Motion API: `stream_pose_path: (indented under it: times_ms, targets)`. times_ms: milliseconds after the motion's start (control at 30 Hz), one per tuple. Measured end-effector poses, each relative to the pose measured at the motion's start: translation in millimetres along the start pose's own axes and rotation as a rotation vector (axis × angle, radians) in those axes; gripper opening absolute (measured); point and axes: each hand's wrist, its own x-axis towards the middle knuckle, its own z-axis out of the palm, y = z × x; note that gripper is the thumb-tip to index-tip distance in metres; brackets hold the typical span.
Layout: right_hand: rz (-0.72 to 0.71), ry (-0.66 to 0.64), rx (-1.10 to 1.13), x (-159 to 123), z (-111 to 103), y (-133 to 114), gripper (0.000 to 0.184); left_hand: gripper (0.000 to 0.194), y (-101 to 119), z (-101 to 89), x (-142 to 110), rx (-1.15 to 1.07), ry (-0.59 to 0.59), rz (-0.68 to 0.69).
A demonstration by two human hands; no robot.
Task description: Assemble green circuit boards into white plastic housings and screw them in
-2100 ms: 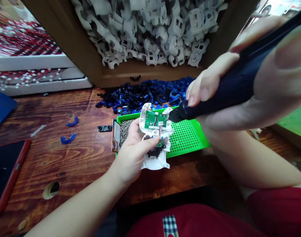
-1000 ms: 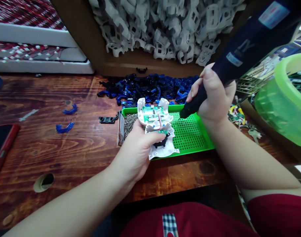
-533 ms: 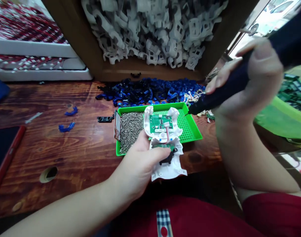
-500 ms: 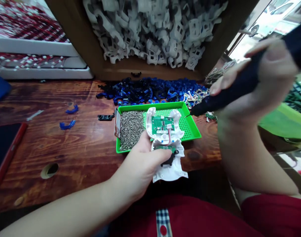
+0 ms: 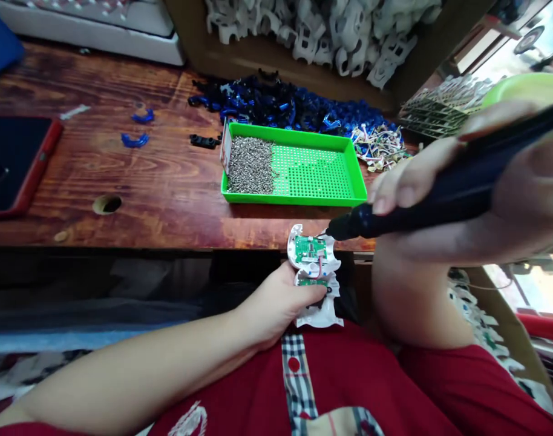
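Observation:
My left hand [image 5: 276, 303] grips a white plastic shell [image 5: 313, 278] with green circuit boards inside, held low over my lap below the table edge. My right hand [image 5: 476, 200] is wrapped round a dark electric screwdriver [image 5: 422, 203]. The screwdriver's tip touches the top right of the upper green board. A green tray [image 5: 313, 172] on the table holds a heap of small screws [image 5: 251, 166] at its left end.
A wooden table [image 5: 135, 181] carries a pile of blue and black plastic parts [image 5: 276, 103], a bundle of wired connectors [image 5: 379, 145], a red-cased phone [image 5: 13, 163] at left and a cardboard box of white shells [image 5: 331, 30] at the back. A hole [image 5: 106, 204] is cut in the table.
My left hand brought the shell down from over the green tray to my lap. My right hand moved the screwdriver tip onto the board. The view tilted downward.

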Motion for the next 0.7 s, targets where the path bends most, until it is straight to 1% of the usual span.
stream_pose_path:
  times_ms: [67,100,133,200,267,467,600,700]
  targets:
    - [-0.048,0.054,0.054,-7,18,6,0.041,0.026,-4,1.3,4,-0.025,0.002,0.025]
    - [-0.06,0.059,0.075,-9,24,10,0.037,0.024,-5,1.9,7,-0.041,0.009,0.039]
    - [-0.06,0.039,0.086,-11,27,13,0.032,0.022,-6,2.6,9,-0.059,0.012,0.051]
    - [-0.054,0.0,0.095,-12,27,21,0.019,0.022,-9,4.3,14,-0.093,0.013,0.065]
    - [-0.042,-0.033,0.087,-13,25,28,0.013,0.024,-10,6.4,17,-0.111,0.006,0.057]
    - [-0.016,-0.055,0.086,-16,24,49,0.012,0.041,-6,10.9,22,-0.212,-0.008,0.01]
    - [-0.03,-0.076,0.077,-15,25,52,0.013,0.043,-3,10.9,23,-0.255,0.0,0.005]
    - [-0.008,-0.083,0.061,-14,24,50,0.012,0.041,-2,10.4,23,-0.256,-0.001,-0.007]
